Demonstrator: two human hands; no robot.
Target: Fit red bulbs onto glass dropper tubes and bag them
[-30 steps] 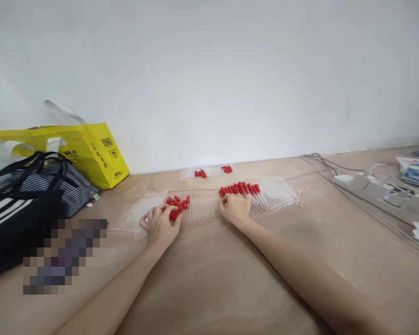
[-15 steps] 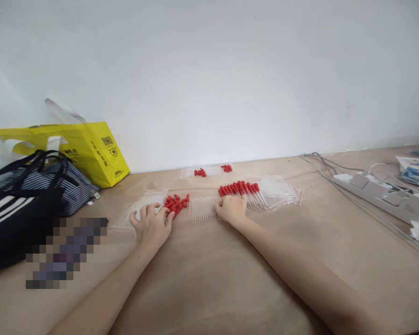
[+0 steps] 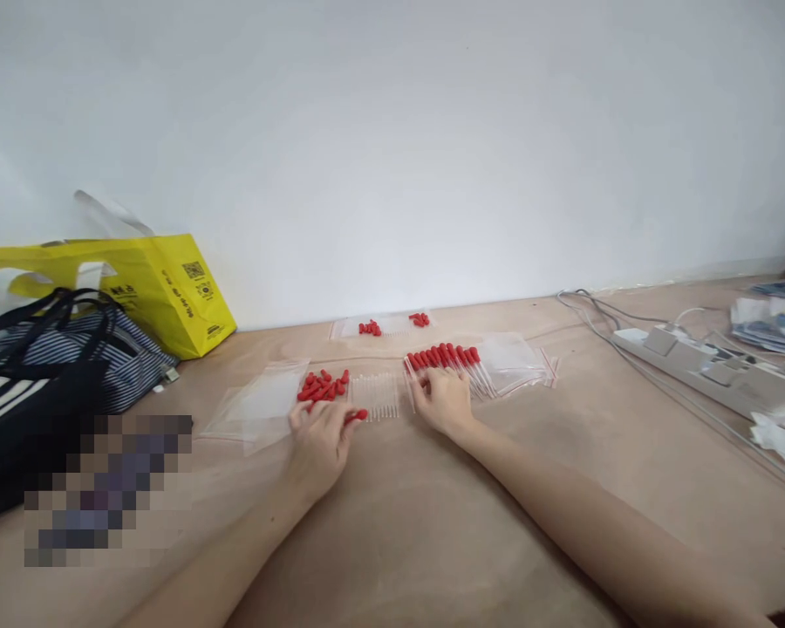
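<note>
My left hand (image 3: 318, 439) pinches one red rubber cap (image 3: 358, 416) just in front of a loose heap of red caps (image 3: 322, 385). Right of the heap lies a row of clear plastic tubes (image 3: 376, 394) without caps. My right hand (image 3: 442, 397) rests with curled fingers on the near end of a row of finished droppers with red caps (image 3: 446, 356); what it holds, if anything, is hidden. Clear zip bags lie at the left (image 3: 255, 406) and right (image 3: 516, 356).
A further bag with red caps (image 3: 392, 326) lies by the white wall. A yellow bag (image 3: 140, 288) and a striped black tote (image 3: 45, 366) stand at the left. A power strip (image 3: 706, 371) with cables and papers (image 3: 772, 318) occupy the right.
My left hand left the flat bag, closed on a red cap from the heap and drew it toward me. My right hand stayed at the droppers' near end.
</note>
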